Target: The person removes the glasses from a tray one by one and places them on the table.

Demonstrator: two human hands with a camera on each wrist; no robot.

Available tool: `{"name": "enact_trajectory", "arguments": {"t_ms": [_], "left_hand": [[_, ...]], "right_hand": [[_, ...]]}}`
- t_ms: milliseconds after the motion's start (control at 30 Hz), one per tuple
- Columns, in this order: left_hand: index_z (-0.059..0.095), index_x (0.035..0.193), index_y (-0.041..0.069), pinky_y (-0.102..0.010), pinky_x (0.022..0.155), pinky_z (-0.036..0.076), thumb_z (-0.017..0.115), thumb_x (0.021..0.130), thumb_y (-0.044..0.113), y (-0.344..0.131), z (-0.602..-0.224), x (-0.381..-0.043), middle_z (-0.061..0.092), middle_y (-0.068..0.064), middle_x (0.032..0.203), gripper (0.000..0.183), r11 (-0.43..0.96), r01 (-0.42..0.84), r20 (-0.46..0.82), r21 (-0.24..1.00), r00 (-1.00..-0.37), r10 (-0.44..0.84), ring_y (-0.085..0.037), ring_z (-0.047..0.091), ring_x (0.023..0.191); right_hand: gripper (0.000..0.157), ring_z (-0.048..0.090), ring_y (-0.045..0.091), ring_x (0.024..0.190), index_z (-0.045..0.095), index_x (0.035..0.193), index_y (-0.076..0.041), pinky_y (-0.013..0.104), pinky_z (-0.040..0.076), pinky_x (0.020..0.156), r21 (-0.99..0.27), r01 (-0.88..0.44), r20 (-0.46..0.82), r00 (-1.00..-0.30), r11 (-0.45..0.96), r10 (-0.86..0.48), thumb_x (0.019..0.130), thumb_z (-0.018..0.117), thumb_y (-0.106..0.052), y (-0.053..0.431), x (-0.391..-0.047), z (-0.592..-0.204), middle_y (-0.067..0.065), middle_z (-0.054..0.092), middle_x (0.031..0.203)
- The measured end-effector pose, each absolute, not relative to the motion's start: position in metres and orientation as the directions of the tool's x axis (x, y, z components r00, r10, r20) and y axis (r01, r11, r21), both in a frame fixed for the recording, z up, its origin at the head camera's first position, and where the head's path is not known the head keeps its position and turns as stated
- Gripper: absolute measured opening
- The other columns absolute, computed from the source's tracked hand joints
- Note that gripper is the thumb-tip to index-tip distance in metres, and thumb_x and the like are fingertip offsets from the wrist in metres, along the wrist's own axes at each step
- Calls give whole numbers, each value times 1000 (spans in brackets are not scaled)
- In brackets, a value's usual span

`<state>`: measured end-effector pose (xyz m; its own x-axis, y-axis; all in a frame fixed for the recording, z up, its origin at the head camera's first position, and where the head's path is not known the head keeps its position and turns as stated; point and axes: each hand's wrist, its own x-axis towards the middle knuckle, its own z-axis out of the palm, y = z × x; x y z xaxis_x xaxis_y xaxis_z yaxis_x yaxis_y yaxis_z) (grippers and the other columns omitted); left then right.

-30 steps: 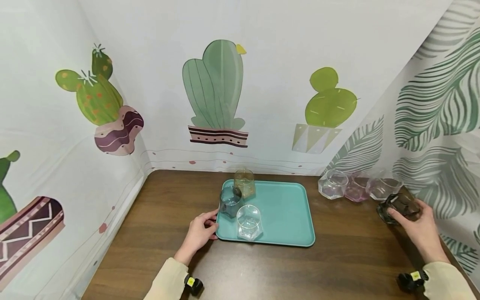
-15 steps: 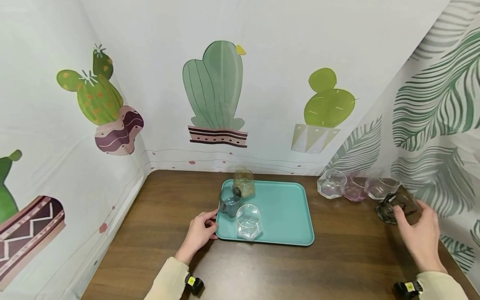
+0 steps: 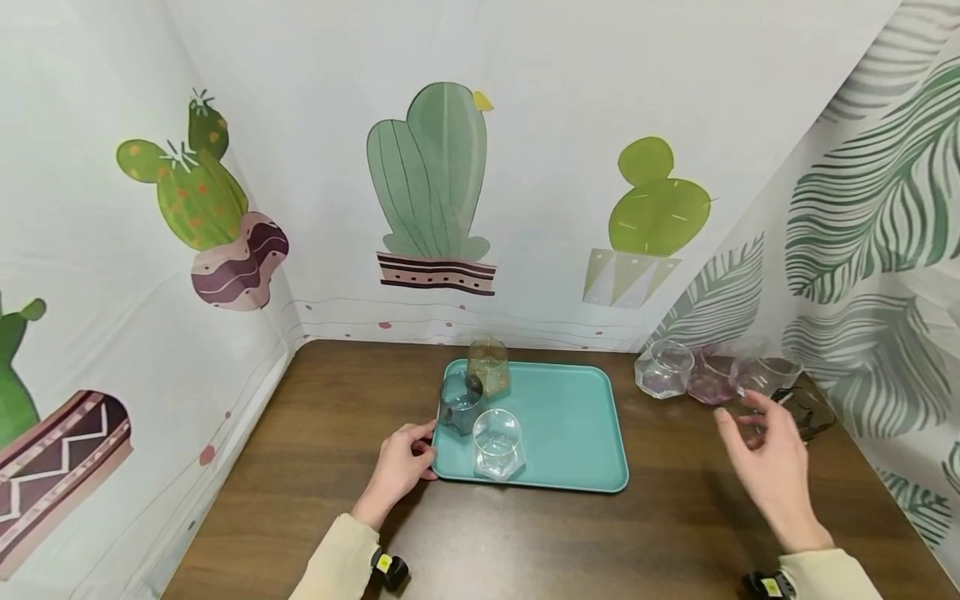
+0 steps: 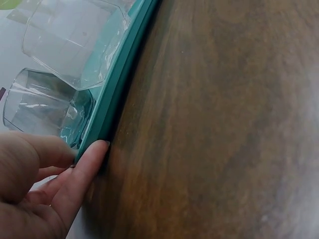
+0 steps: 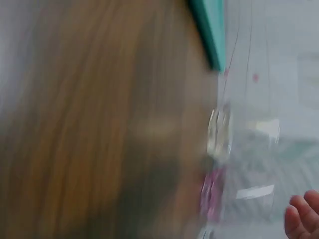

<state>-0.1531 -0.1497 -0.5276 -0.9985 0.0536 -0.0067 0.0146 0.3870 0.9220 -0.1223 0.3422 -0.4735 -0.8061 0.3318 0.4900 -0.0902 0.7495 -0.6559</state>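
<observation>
My left hand (image 3: 399,465) pinches the left front corner of a turquoise tray (image 3: 573,437). Close up in the left wrist view, the thumb and fingers meet at the tray's rim (image 4: 115,87). On the tray's left part stand an amber glass (image 3: 491,377), a blue-grey glass (image 3: 459,407) and a clear glass (image 3: 497,454). My right hand (image 3: 780,471) is in the air with fingers spread, holding nothing. Behind it, partly hidden, is a dark smoky glass (image 3: 816,414) at the right. Only some fingertips (image 5: 304,215) show in the blurred right wrist view.
Along the back right, a clear glass (image 3: 663,373), a pink glass (image 3: 707,385) and another clear glass (image 3: 772,372) stand in a row near the wall. Printed cloth (image 3: 555,208) hangs behind the wooden table (image 3: 585,542).
My right hand has let go of the dark glass and moved left, in front of it. My left hand and the tray stay as they were.
</observation>
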Motion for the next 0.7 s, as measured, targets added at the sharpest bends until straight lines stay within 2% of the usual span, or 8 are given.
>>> {"name": "enact_trajectory", "arguments": {"t_ms": [267, 433, 533, 700], "left_hand": [[66, 134, -8, -29, 53, 64, 64, 90, -14, -149, -527, -153, 65, -18, 112, 44, 375, 16, -3, 927, -999, 50, -22, 66, 83], [65, 134, -9, -29, 53, 64, 65, 89, -14, -149, -526, -150, 65, -18, 112, 45, 385, 18, 0, 923, -999, 47, -22, 66, 83], [66, 134, -9, -28, 53, 63, 64, 89, -14, -149, -526, -149, 65, -19, 113, 45, 391, 13, -2, 920, -999, 38, -21, 66, 82], [66, 134, -8, -29, 54, 64, 64, 90, -13, -149, -525, -149, 65, -18, 115, 44, 384, 7, -6, 923, -999, 33, -19, 66, 85]], "right_hand": [[49, 57, -6, 90, 60, 138, -3, 8, 49, 71, -660, -231, 476, -865, 715, 160, 93, 78, -16, 290, -132, -476, 16, 67, 125], [47, 66, 22, 95, 60, 135, 1, 18, 55, 73, -648, -307, 474, -879, 696, 53, 94, 78, -14, 265, -138, -485, 18, 67, 124], [46, 66, 32, 100, 60, 135, 2, 24, 58, 74, -651, -345, 465, -885, 676, -3, 94, 77, -13, 252, -141, -490, 19, 67, 123], [47, 66, 33, 102, 61, 136, -3, 35, 61, 75, -661, -380, 437, -896, 648, -80, 94, 77, -15, 232, -147, -496, 14, 67, 123]]}}
